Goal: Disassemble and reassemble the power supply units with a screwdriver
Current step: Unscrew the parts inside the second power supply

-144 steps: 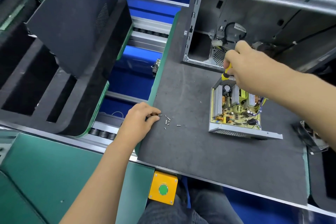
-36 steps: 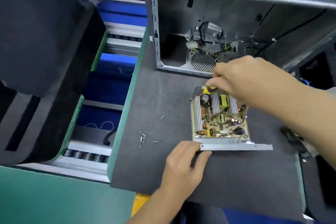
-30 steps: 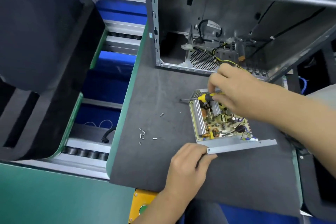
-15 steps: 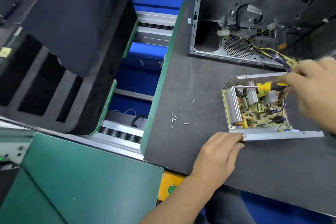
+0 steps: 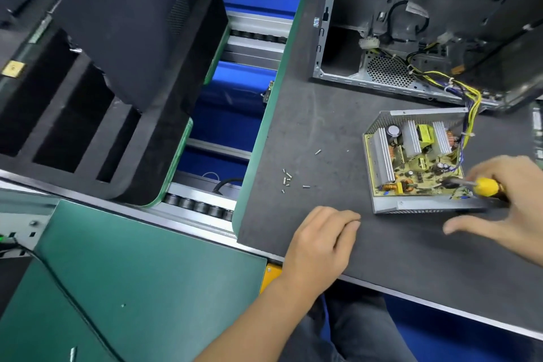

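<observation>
An opened power supply unit [image 5: 411,161] lies on the dark mat, its yellow circuit board and silver heat sinks exposed. My right hand [image 5: 508,206] holds a yellow-handled screwdriver [image 5: 482,186] over the unit's near right corner, its shaft pointing left across the board. My left hand [image 5: 320,241] rests on the mat just left of the unit's near edge, fingers loosely curled and holding nothing. Several small loose screws [image 5: 289,181] lie on the mat to the left of the unit.
An open computer case [image 5: 411,38] stands behind the unit, with yellow and black cables [image 5: 470,109] running down to it. A roller conveyor [image 5: 235,97] and black foam trays [image 5: 88,97] lie left of the mat. A green bench top [image 5: 132,288] is at lower left.
My right hand brought the screwdriver from the unit's far side down to its near right corner. My left hand let go of the unit's front edge and slid left onto the mat.
</observation>
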The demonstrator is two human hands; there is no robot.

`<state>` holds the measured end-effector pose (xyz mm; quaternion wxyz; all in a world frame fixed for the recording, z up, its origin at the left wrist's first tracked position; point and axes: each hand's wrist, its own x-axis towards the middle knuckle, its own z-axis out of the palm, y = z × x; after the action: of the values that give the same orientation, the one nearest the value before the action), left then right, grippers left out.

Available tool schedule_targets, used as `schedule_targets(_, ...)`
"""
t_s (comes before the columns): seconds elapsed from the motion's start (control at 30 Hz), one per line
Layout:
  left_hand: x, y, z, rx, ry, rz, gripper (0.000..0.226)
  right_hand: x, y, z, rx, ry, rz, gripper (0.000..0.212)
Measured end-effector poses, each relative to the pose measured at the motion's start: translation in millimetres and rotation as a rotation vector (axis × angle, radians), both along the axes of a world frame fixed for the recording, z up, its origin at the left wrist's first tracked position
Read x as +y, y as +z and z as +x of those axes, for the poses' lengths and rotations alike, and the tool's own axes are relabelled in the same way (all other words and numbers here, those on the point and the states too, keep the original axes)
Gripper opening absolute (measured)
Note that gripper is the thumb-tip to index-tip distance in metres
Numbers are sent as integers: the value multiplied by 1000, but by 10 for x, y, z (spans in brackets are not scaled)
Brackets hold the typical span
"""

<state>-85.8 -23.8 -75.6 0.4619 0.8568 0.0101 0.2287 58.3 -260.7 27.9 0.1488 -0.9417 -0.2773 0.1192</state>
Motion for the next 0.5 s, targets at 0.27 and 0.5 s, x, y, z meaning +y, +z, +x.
schedule_targets(0.27, 346, 112, -75, 95, 214, -67, 10, 16, -30, -94, -114, -34, 165, 27)
schedule_targets(0.5, 663, 84, -36, 168, 419, -167, 14, 14, 246, 214, -191, -181, 321, 35)
